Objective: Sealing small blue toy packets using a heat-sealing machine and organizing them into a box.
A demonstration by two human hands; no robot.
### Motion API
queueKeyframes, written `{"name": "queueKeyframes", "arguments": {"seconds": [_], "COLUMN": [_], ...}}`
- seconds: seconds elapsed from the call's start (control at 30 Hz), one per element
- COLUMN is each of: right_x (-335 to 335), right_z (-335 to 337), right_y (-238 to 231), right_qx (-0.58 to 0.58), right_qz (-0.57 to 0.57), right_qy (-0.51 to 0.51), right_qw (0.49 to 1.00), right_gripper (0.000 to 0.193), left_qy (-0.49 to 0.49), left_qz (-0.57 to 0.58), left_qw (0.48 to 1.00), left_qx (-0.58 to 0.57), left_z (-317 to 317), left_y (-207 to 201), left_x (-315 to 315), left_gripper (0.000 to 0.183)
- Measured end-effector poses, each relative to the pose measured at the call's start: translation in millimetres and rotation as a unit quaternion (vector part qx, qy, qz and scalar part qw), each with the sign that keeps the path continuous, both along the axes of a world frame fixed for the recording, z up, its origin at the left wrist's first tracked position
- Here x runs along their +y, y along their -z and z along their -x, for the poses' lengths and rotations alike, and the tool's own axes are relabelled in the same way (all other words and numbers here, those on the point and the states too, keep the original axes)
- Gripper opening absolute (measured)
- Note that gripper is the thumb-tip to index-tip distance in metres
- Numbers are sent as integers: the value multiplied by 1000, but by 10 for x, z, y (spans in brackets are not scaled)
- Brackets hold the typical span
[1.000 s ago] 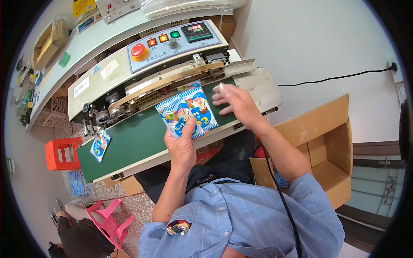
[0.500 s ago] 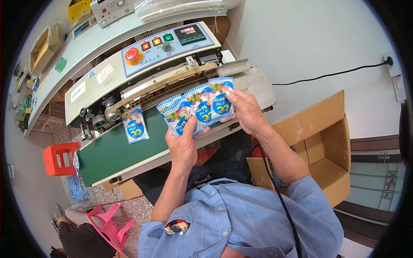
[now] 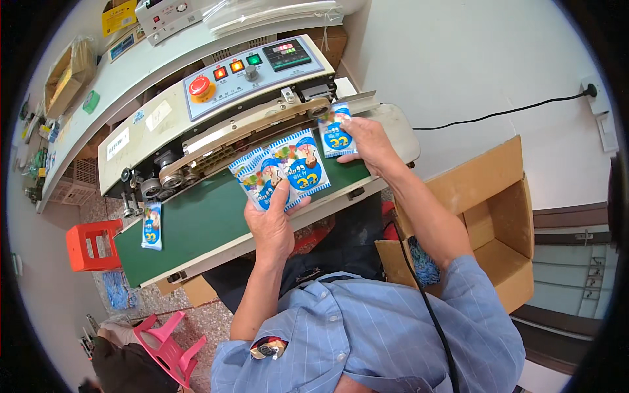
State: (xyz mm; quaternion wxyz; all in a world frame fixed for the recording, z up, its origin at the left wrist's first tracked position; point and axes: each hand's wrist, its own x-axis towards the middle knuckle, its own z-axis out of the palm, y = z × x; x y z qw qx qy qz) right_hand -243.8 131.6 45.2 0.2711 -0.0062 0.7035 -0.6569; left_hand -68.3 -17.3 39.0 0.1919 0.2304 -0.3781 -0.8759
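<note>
My left hand [image 3: 271,223] is closed on a few fanned blue-and-white packets [image 3: 300,164], thumb on top, above the green conveyor belt [image 3: 203,226]. Between the thumb and fingers of my right hand [image 3: 368,141] is a single packet [image 3: 336,131] of the same kind. Its top edge lies at the right end of the band sealing machine [image 3: 226,118], by the belt roller. Another packet [image 3: 151,226] lies alone on the green belt near its left end, apart from both hands.
An open cardboard box [image 3: 491,229] stands at my right, with blue-and-white packets [image 3: 424,262] inside. A black cable [image 3: 498,120] runs to the wall socket. At the left are a red stool [image 3: 94,243], a pink chair [image 3: 171,347] and a person in dark clothing [image 3: 128,363].
My right hand has drawn one packet away from the fanned ones, up to the machine's right end. The lone packet on the belt has travelled left and come out past the rollers.
</note>
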Motion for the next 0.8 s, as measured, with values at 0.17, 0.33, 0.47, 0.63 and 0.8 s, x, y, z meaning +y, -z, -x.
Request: {"name": "queueKeyframes", "arguments": {"seconds": [0.17, 0.33, 0.47, 0.63, 0.8], "right_x": [-194, -94, -95, 197, 161], "right_z": [-53, -379, -632, -353, -19], "right_y": [86, -121, -92, -101, -75], "right_qx": [-5, 100, 10, 22, 16], "right_qz": [24, 28, 133, 67, -6], "right_qy": [-73, -70, -189, 6, 15], "right_qw": [997, 992, 973, 998, 1000], "right_gripper": [37, 43, 37, 34, 30], "left_qy": [-2, -1, 24, 13, 12], "left_qz": [1, -2, -22, -11, -12], "left_qw": [1000, 1000, 999, 1000, 1000], "left_qx": [-3, -2, 1, 5, -15], "left_z": [-12, 1, 29, -1, -40], "left_y": [2, 39, 35, -3, -38], "left_x": [9, 12, 84, 36, 4], "left_gripper": [31, 31, 29, 29, 30]}}
